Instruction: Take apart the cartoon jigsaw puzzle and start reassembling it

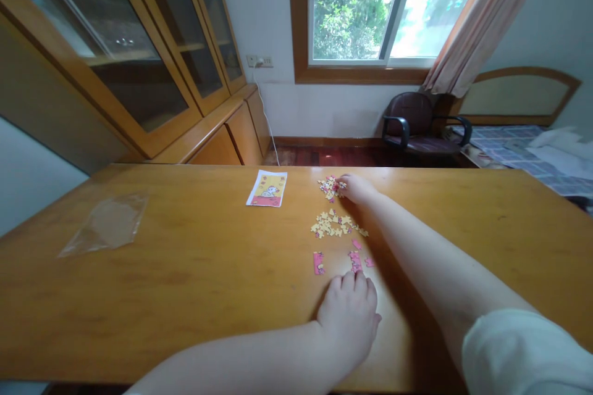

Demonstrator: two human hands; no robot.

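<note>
My right hand point(356, 189) reaches to a heap of small jigsaw puzzle pieces point(330, 186) at the far side of the table. Its bent fingers close on a puzzle piece at the heap's right edge. Closer in, yellow puzzle pieces point(330, 226) lie loosely spread with their backs up. My left hand point(348, 315) rests palm down with curled fingers just below a joined pink puzzle section point(355, 260); its fingertips are hidden. Beside that section lie a loose pink piece point(369, 261) and another pink piece point(356, 244). A separate pink strip point(318, 263) sits to the left.
A picture card point(267, 189) with a white cartoon figure lies left of the heap. A clear plastic bag point(109, 222) is at the table's left. Beyond the wooden table point(194, 296) stand a glass-door cabinet point(152, 74), an armchair point(414, 120) and a bed point(523, 145).
</note>
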